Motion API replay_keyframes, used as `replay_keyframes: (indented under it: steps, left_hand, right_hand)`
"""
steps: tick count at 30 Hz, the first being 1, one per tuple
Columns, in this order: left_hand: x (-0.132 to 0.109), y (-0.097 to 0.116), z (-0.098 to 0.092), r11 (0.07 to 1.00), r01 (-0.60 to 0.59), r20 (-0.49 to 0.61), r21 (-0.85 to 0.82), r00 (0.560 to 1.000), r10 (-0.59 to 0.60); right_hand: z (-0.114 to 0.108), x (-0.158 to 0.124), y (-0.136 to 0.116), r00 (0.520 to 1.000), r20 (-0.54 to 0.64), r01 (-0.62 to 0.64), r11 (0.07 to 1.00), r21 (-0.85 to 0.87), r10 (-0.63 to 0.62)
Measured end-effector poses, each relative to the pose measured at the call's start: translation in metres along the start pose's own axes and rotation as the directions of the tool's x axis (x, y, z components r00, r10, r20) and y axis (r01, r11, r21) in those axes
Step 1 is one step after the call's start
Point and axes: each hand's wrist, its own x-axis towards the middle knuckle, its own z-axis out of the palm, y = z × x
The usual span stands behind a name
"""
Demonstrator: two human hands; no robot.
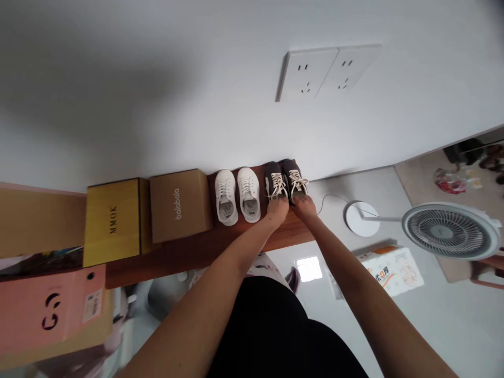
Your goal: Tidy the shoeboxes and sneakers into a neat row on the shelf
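Observation:
A pair of dark sneakers with cream laces stands at the right end of a brown wooden shelf (pixel 283 240), toes toward the wall. My left hand (pixel 277 209) grips the heel of the left dark sneaker (pixel 272 170). On the heel of the right dark sneaker (pixel 290 168) my right hand (pixel 304 207) is closed; the fingertips of both hands are partly hidden inside the shoes. Just left of them sit two white sneakers, a nearer one (pixel 248 184) and a farther one (pixel 224 181), side by side and touching nothing of mine.
Along the shelf's left part are a brown shoebox (pixel 179 207), a yellow box (pixel 112 223) and a pink box (pixel 51 310). A white fan (pixel 449 231) stands on the floor at right, near a white printed package (pixel 397 270). Wall sockets (pixel 331 71) are above.

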Motion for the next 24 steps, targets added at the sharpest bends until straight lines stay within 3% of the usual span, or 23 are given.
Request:
replay_keyframes:
  steps: [4, 7, 9, 12, 15, 17, 19, 21, 24]
  left_hand:
    - [-0.044, -0.022, -0.011, 0.976, -0.07, -0.101, -0.207, 0.994, 0.05]
    - [-0.103, -0.064, -0.016, 0.887, -0.076, -0.098, -0.455, 0.995, 0.035]
    - [-0.151, -0.101, -0.014, 0.817, 0.015, -0.078, -0.576, 0.994, -0.074]
    - [-0.223, -0.159, -0.002, 0.67, 0.212, -0.023, -0.711, 0.946, -0.324]
    - [-0.284, -0.211, 0.018, 0.434, 0.369, 0.067, -0.822, 0.819, -0.569]
    - [-0.316, -0.242, 0.031, 0.167, 0.361, 0.141, -0.917, 0.689, -0.711]
    - [-0.342, -0.276, 0.038, -0.157, 0.217, 0.252, -0.964, 0.535, -0.807]
    - [-0.361, -0.311, 0.038, -0.406, 0.015, 0.378, -0.914, 0.394, -0.838]
    - [-0.378, -0.365, 0.026, -0.543, -0.197, 0.492, -0.817, 0.255, -0.833]
  right_hand:
    - [-0.01, -0.029, -0.01, 0.97, -0.195, -0.115, 0.981, 0.155, 0.145]
    - [-0.011, -0.061, -0.029, 0.935, -0.27, -0.116, 0.917, 0.382, 0.231]
    - [-0.007, -0.083, -0.05, 0.934, -0.212, -0.148, 0.852, 0.502, 0.287]
    - [0.002, -0.108, -0.096, 0.974, 0.048, -0.2, 0.744, 0.638, 0.221]
    - [0.009, -0.117, -0.155, 0.946, 0.323, -0.253, 0.631, 0.734, 0.003]
    - [0.012, -0.114, -0.201, 0.907, 0.415, -0.319, 0.517, 0.794, -0.078]
    - [0.015, -0.105, -0.251, 0.885, 0.461, -0.414, 0.337, 0.846, -0.071]
    - [0.018, -0.093, -0.299, 0.849, 0.528, -0.524, 0.098, 0.846, -0.015]
    - [0.025, -0.069, -0.36, 0.744, 0.666, -0.627, -0.287, 0.724, 0.055]
